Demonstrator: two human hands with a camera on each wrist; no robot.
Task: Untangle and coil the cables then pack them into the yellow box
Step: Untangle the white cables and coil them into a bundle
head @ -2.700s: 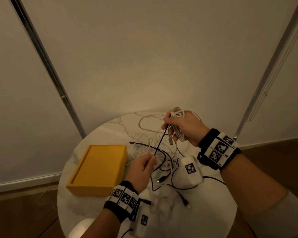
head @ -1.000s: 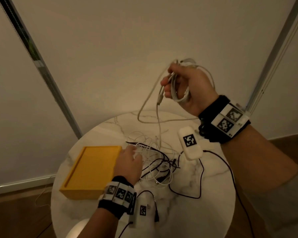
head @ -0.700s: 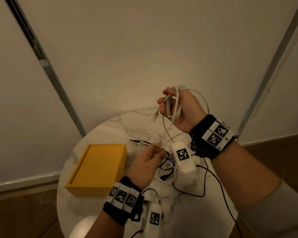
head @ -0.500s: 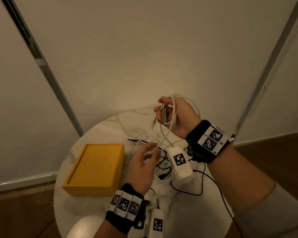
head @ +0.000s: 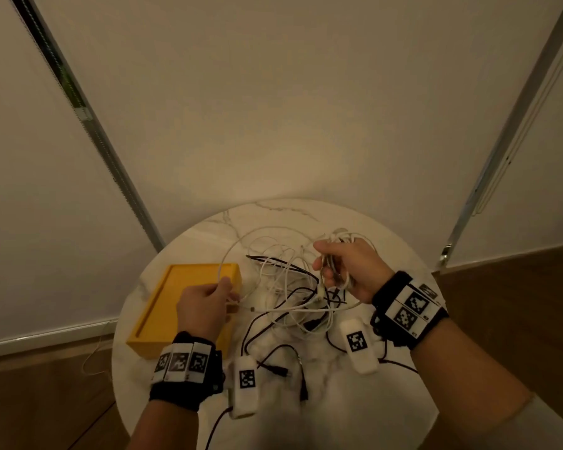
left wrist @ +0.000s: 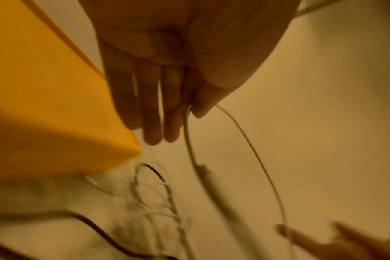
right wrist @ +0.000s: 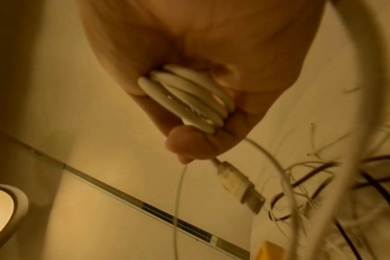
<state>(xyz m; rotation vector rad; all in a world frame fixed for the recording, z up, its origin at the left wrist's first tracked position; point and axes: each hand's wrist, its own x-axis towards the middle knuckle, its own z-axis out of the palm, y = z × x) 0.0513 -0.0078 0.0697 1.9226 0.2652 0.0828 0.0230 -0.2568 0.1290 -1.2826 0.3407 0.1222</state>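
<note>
My right hand (head: 342,271) grips a coil of white cable (right wrist: 187,100) above the right side of the round marble table (head: 387,254); a USB plug (right wrist: 238,186) hangs below its fingers. My left hand (head: 208,303), over the yellow box (head: 182,287), pinches the loose end of the white cable (left wrist: 189,133) between thumb and forefinger; its other fingers lie straight. That white cable (head: 241,248) arcs from the left hand up and across to the coil. A tangle of white and black cables (head: 293,293) lies on the table between the hands.
The yellow box is closed and sits at the table's left edge. Black leads (head: 273,362) from the wrist cameras trail across the near table. Behind the table stands a pale wall with metal rails (head: 88,125). A wooden floor (head: 501,287) surrounds the table.
My right hand has come down from high above the table to just over it, still gripping the coil. My left hand has moved left over the box, pulling the white cable's end out sideways.
</note>
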